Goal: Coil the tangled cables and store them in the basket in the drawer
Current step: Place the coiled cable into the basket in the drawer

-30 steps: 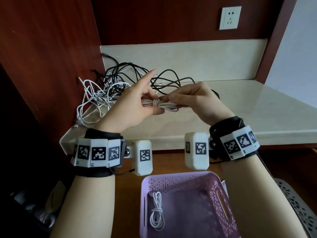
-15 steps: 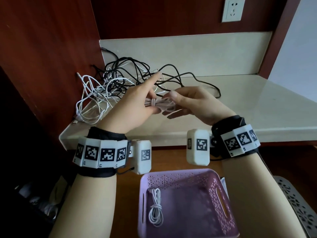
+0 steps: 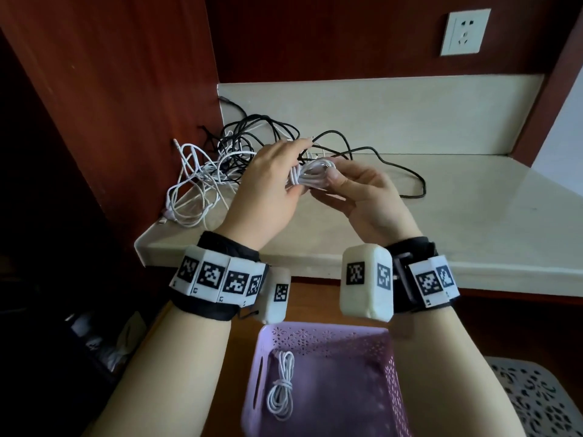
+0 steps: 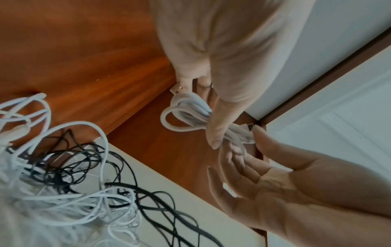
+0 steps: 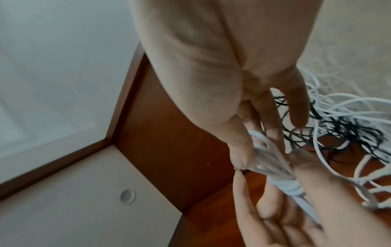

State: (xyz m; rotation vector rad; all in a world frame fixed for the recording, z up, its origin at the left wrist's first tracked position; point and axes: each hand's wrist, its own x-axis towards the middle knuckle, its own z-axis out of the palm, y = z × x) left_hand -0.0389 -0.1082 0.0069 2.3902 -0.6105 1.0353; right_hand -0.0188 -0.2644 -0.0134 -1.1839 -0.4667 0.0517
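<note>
Above the bench (image 3: 410, 234), the left hand (image 3: 268, 184) and right hand (image 3: 362, 197) each pinch a coiled white cable (image 3: 310, 176); the tangled cables (image 3: 220, 171) lie far left, the purple basket (image 3: 391, 373) near.

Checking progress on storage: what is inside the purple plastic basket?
One coiled white cable lies by the purple plastic basket's left wall. The near end is out of frame.

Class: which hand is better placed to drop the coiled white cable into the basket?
Probably the left hand: it grips the coiled white cable, while the right hand merely pinches its end. The basket lies below both.
</note>
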